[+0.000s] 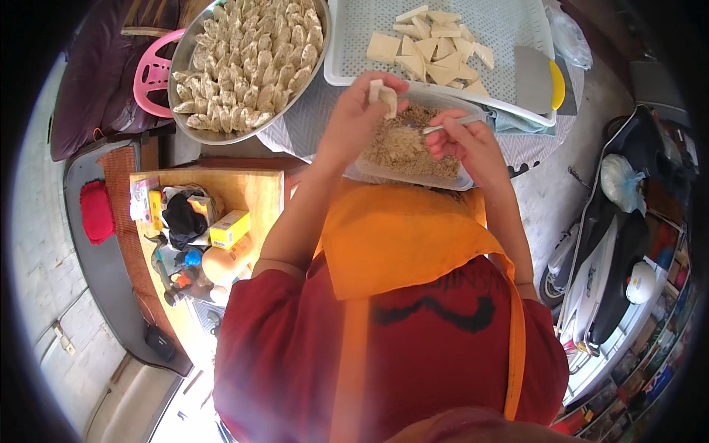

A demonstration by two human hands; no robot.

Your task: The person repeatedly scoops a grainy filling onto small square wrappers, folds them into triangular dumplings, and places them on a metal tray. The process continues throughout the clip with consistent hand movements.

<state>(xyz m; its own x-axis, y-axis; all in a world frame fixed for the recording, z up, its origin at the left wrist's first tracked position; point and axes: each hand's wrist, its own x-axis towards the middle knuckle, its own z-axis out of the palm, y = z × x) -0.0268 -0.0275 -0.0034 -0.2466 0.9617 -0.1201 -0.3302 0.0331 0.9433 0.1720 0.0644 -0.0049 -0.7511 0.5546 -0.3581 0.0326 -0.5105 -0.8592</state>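
Above the left side of a clear plastic tub, my left hand (354,113) holds a pale wedge of what looks like tofu (388,99), split open. My right hand (468,141) grips a light-coloured spoon (454,122) over the tub's right side. Brownish, crumbly filling (407,149) lies in the tub (426,181). Behind it, a white perforated tray (354,52) bears many pale tofu triangles (443,50) and a square piece (383,47). A wide scraper blade with a yellow handle (556,85) rests at the tray's right end. At the upper left, filled pieces (249,66) crowd a round metal pan (206,134).
The pan stands over a pink plastic stool or chair (152,73). A wooden table (260,185) with a yellow box (230,228) and clutter is at left. A folded blue-grey cloth (520,123) lies under the tray's corner. A motorbike (598,277) stands at right.
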